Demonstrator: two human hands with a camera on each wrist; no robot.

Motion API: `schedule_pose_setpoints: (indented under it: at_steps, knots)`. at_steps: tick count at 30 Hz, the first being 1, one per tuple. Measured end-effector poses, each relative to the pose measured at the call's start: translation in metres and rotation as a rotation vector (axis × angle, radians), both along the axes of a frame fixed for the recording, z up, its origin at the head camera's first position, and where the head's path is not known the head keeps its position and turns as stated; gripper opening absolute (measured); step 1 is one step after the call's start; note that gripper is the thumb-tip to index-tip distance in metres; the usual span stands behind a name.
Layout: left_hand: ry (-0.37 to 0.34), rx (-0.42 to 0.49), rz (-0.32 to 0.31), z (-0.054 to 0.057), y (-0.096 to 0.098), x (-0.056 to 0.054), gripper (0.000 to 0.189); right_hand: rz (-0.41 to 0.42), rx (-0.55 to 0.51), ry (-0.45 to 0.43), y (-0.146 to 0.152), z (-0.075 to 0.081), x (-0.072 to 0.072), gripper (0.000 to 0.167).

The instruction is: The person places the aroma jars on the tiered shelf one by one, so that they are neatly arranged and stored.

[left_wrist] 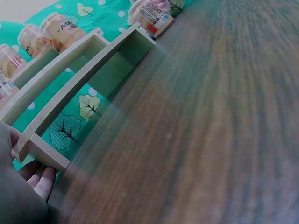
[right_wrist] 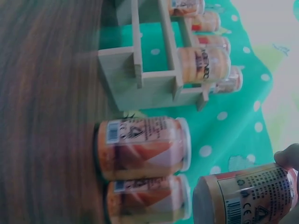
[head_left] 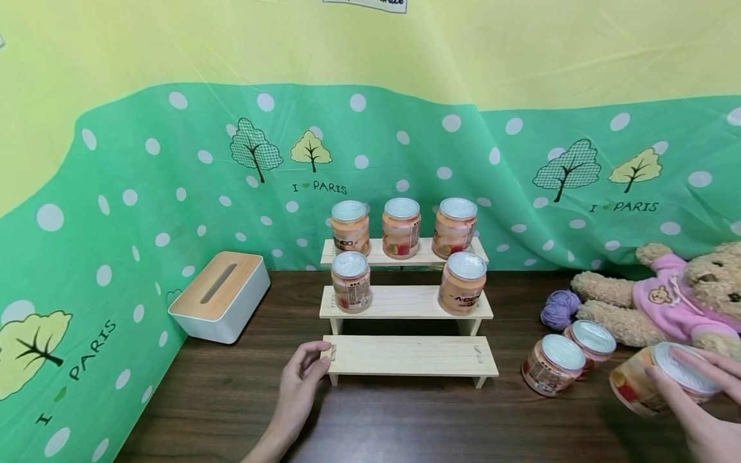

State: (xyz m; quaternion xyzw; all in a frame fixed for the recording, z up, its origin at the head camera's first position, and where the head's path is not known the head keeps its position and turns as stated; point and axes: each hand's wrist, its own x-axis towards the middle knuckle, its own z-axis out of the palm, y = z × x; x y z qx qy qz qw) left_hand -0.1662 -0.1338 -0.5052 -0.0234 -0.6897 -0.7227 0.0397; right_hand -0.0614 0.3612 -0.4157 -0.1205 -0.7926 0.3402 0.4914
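A three-tier wooden display rack [head_left: 405,355] stands on the dark table. At the left end of its lowest step, my left hand [head_left: 300,379] grips the board, thumb on top and fingers beneath. Fingers of my right hand [head_left: 709,405] hold a jar [head_left: 633,379] by its clear lid at the far right, and the jar is tilted. In the right wrist view this jar [right_wrist: 247,196] shows a label with a barcode. Two similar jars, a front one [head_left: 552,366] and one behind it [head_left: 590,344], stand to the right of the rack.
Several jars [head_left: 401,231] line the top step. On the middle step, one jar [head_left: 351,283] is at the left and another [head_left: 463,286] at the right. A tissue box [head_left: 220,296] sits left. Purple yarn [head_left: 560,310] and a teddy bear [head_left: 660,289] lie at the right, before a green curtain [head_left: 405,154].
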Motion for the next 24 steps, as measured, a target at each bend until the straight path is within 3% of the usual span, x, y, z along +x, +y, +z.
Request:
schedule_pose_setpoints:
  at_steps: [6, 10, 13, 18, 22, 24]
  knots:
    - [-0.006, 0.001, -0.001, 0.0, 0.0, 0.0, 0.028, 0.005, -0.051, -0.035, -0.006, 0.01, -0.002, 0.039]
    - [-0.005, 0.0, 0.001, 0.0, 0.0, 0.0, 0.028, 0.062, -0.031, -0.023, -0.011, 0.016, -0.004, 0.038]
    - [-0.002, 0.0, 0.003, 0.0, 0.0, -0.001, 0.028, 0.195, -0.035, 0.07, -0.015, 0.018, -0.007, 0.035]
    - [-0.001, -0.006, 0.005, 0.0, -0.001, 0.0, 0.028, 0.378, -0.014, 0.197, -0.02, 0.022, -0.015, 0.057]
    - [0.0, -0.005, 0.001, -0.001, -0.001, -0.001, 0.029, 0.354, -0.03, 0.151, -0.028, 0.026, -0.016, 0.033]
    - [0.003, -0.002, -0.002, -0.001, -0.001, -0.001, 0.029, 0.336, -0.027, 0.116, -0.033, 0.027, -0.016, 0.03]
